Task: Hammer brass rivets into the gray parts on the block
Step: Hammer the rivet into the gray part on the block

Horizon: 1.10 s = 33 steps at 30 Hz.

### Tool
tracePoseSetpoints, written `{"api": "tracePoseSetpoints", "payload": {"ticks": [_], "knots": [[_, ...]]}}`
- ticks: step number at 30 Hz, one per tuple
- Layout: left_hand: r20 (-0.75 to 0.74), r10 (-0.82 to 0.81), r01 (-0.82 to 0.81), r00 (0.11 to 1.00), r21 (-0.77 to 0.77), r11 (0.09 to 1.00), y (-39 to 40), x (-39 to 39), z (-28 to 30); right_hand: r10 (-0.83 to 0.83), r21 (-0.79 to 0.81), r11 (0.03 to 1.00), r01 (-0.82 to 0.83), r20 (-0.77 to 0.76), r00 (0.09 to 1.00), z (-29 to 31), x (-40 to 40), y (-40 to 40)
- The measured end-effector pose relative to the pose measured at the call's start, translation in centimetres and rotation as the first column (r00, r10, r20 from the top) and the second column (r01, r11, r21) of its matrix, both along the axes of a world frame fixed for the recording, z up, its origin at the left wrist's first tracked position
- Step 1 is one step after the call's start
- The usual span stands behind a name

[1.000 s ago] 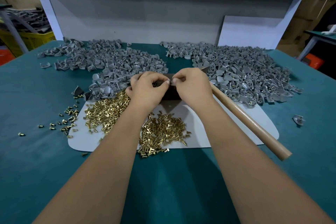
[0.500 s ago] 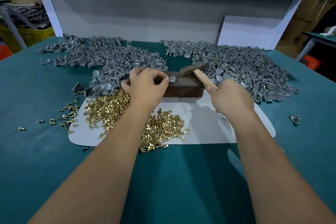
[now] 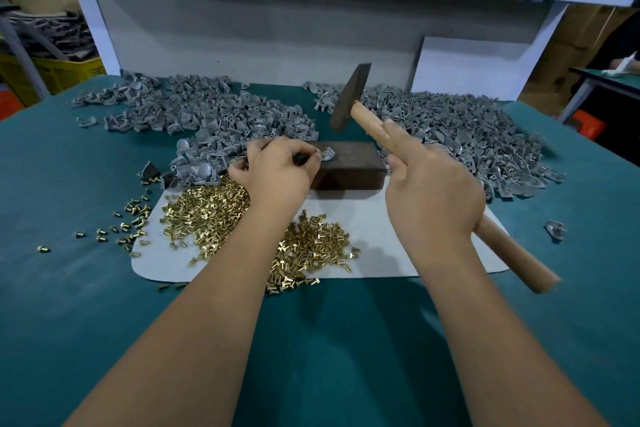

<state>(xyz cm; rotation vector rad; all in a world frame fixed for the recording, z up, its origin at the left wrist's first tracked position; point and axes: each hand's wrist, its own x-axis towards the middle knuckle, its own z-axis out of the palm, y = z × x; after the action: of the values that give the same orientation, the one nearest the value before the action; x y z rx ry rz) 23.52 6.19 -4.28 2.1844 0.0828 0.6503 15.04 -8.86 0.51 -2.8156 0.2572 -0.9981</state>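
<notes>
A dark rectangular block (image 3: pixel 349 170) lies on the teal table past a white mat. One gray part (image 3: pixel 328 153) sits on the block's top left, a brass rivet showing in it. My left hand (image 3: pixel 277 170) pinches that part at its left edge with thumb and fingertips. My right hand (image 3: pixel 429 191) grips the wooden handle of a hammer (image 3: pixel 367 118), index finger laid along the handle. The dark hammer head (image 3: pixel 348 97) is raised above the block, to the right of the part.
Brass rivets (image 3: pixel 311 246) lie heaped on the white mat (image 3: pixel 381 236), with more scattered on the teal cloth at the left. Two big piles of gray parts (image 3: pixel 467 128) flank the block behind. A single gray part (image 3: pixel 555 229) lies at the right. A white shelf frame stands behind.
My right hand has lifted the hammer: its head rested near the block's top half a second ago and is now raised and tilted up. My left hand stays on the part.
</notes>
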Motion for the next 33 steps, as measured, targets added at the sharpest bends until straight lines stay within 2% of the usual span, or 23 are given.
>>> {"api": "tracePoseSetpoints", "payload": {"ticks": [3,8,14,17,18,24,28,30,33], "knots": [[-0.002,0.033,-0.033,0.999,0.008,0.999,-0.1,0.1,0.1,-0.023,-0.007,1.000,0.023,0.051,0.998,0.0,0.0,-0.1],[-0.025,0.043,-0.040,0.999,0.097,0.994,0.2,0.1,0.3,-0.002,-0.110,0.994,-0.014,-0.143,0.990,0.1,0.5,0.3],[0.000,0.075,-0.075,0.997,0.087,0.993,-0.1,0.2,0.2,-0.020,-0.086,0.996,0.026,0.064,0.998,0.7,-0.1,0.7],[-0.006,0.050,-0.049,0.999,0.075,0.996,0.2,0.4,0.0,-0.030,-0.153,0.988,0.009,-0.137,0.990,0.0,-0.1,0.9],[-0.022,0.045,-0.043,0.999,0.072,0.996,0.2,0.4,-0.1,-0.039,-0.147,0.989,0.015,-0.162,0.986,-0.1,0.0,0.9],[0.013,0.075,-0.075,0.997,0.069,0.995,-0.1,0.5,-0.2,-0.049,-0.089,0.995,0.052,0.033,0.998,0.2,-0.1,1.3],[-0.034,0.045,-0.043,0.998,0.057,0.997,0.3,0.6,-0.1,-0.008,-0.141,0.990,-0.009,-0.121,0.993,-0.2,0.1,1.0],[-0.030,0.034,-0.034,0.999,0.014,0.999,0.2,0.4,-0.1,-0.032,-0.117,0.993,0.021,-0.091,0.995,0.0,0.2,0.7],[-0.004,0.043,-0.043,0.999,-0.001,0.999,0.0,0.1,0.1,-0.048,-0.069,0.996,0.051,0.046,0.998,0.2,0.0,0.4]]}}
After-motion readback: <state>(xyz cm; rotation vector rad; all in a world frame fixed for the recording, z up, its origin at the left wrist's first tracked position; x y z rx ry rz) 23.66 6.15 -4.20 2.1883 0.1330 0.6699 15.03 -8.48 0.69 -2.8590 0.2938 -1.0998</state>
